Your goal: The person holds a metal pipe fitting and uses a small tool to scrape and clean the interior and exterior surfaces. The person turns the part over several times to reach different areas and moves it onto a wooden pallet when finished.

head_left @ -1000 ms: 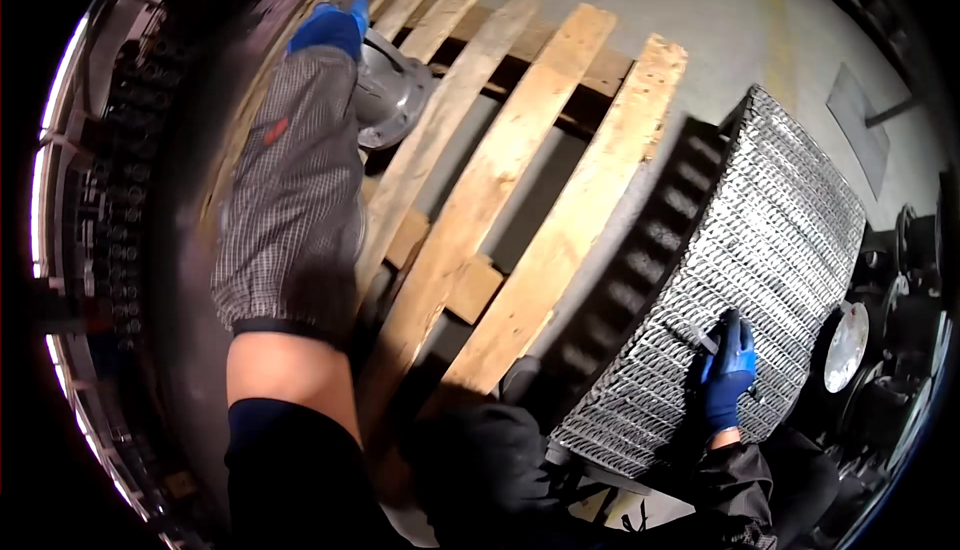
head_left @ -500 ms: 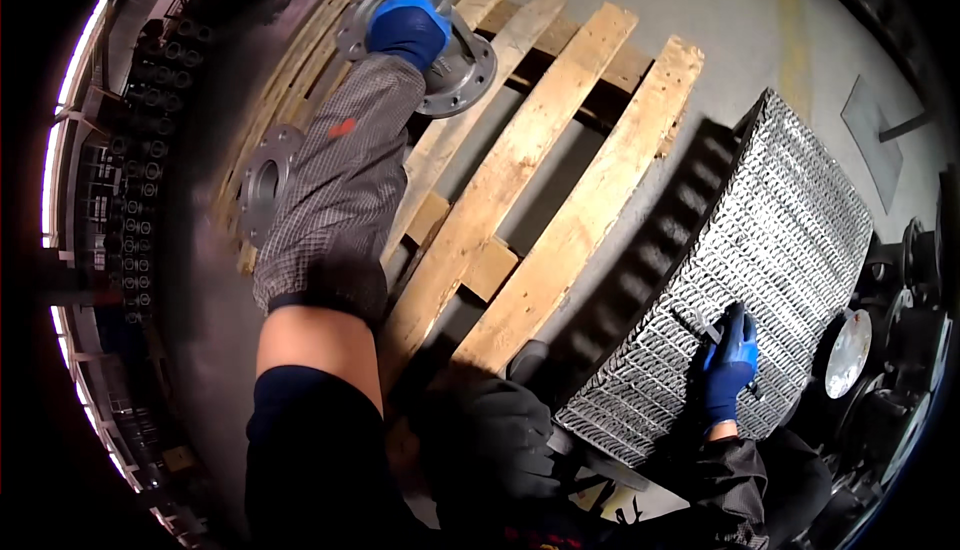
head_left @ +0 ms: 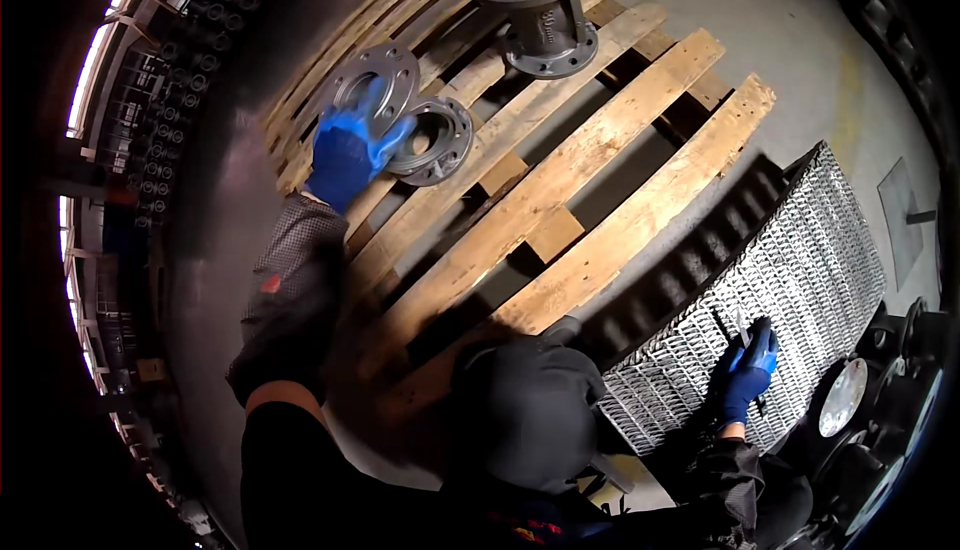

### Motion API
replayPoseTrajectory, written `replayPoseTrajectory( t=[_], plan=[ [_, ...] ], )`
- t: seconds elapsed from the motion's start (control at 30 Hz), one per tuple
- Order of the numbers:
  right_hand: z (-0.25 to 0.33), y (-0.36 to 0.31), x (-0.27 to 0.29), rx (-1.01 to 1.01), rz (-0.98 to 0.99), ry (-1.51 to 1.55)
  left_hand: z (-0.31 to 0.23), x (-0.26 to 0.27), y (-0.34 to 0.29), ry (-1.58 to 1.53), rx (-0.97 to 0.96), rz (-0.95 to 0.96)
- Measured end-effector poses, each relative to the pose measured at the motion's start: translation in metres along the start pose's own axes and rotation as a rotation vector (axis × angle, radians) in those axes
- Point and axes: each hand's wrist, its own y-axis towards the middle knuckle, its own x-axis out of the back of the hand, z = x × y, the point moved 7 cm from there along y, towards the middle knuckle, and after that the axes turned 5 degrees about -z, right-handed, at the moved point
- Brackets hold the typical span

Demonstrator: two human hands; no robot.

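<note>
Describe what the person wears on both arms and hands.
The left hand wears a bright blue glove, and over the forearm sits a grey fine-checked protective sleeve with a small red mark, above a dark upper garment. The right hand wears a matching blue glove, with a dark sleeve reaching the wrist.

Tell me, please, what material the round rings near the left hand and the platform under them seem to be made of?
The flange rings look like grey metal, probably cast steel: dull sheen, bolt holes around the rim. The pallet is bare, unpainted wood: pale planks with visible grain and gaps. The left hand wears a blue glove.
</note>
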Motion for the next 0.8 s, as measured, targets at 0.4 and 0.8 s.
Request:
replayPoseTrajectory(
  t=[0.4, 0.8],
  plan=[
    [-0.014, 0.005, 0.007, -0.084, -0.015, 0.011, -0.008, -0.062, 0.12, -0.039, 0.725, 0.181],
    [-0.006, 0.011, 0.014, -0.066, -0.036, -0.011, -0.049, -0.08, 0.097, -0.117, 0.5, 0.277]
  ],
)
